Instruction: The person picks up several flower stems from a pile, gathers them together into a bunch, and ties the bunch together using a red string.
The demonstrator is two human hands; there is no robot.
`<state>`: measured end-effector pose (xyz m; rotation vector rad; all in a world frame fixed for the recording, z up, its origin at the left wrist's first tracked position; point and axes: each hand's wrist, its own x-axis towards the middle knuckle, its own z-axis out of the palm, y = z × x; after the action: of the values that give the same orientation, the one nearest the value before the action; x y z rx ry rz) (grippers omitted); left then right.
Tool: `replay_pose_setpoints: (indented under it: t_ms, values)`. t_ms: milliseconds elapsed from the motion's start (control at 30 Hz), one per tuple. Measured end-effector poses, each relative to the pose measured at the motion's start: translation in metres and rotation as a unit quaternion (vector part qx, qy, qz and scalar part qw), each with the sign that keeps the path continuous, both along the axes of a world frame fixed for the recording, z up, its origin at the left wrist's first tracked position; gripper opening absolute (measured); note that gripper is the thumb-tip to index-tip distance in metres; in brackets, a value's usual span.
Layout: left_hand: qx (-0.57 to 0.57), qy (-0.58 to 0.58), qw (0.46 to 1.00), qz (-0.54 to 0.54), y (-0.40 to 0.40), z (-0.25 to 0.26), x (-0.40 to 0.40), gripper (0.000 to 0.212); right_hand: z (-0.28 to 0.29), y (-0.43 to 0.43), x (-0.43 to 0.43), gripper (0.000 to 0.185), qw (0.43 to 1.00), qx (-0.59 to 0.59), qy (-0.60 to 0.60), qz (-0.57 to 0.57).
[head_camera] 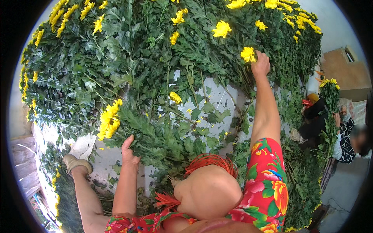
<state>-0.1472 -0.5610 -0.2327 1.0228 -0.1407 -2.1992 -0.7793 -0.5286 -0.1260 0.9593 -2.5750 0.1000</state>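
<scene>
My left hand (130, 150) is closed around a bunch of yellow chrysanthemums (110, 121), just below the flower heads; the leafy stems run right, towards my knee. With the arm stretched forward, my right hand (260, 64) grips a single yellow chrysanthemum (248, 54) close under its head, at the edge of the big pile of chrysanthemum stems (140, 46). Between the hands a loose yellow chrysanthemum (175, 98) lies on the pale floor among fallen leaves and petals. A bundle of red-orange ties (211, 163) lies by my bent knee, and more red ties (167, 201) are beside it.
Chrysanthemums are heaped across the far side and down both sides. At the right another person (346, 139) sits holding a tall bunch of yellow chrysanthemums (330, 99). Behind them stands a cardboard box (346, 70). A whitish sheet (83, 147) lies near my shoe (76, 163) at the left.
</scene>
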Motion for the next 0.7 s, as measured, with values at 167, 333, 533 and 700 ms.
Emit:
replay_pose_setpoints:
  t_ms: [167,333,533,700]
  values:
    - [0.011,0.005,1.000,-0.009,-0.001,-0.004,-0.005,0.039,0.003,0.032,0.006,0.042,0.987,-0.108,0.013,0.121]
    - [0.005,-0.003,1.000,-0.018,-0.005,0.004,-0.021,0.033,0.063,0.001,0.097,0.036,0.942,-0.065,0.060,0.325]
    - [-0.004,0.037,0.999,-0.034,-0.003,-0.002,-0.032,0.030,0.027,-0.054,0.097,0.042,0.942,-0.077,0.024,0.324]
    - [0.002,0.037,0.999,-0.012,0.004,0.005,-0.029,0.037,0.025,-0.079,0.085,0.094,0.975,-0.063,0.026,0.210]
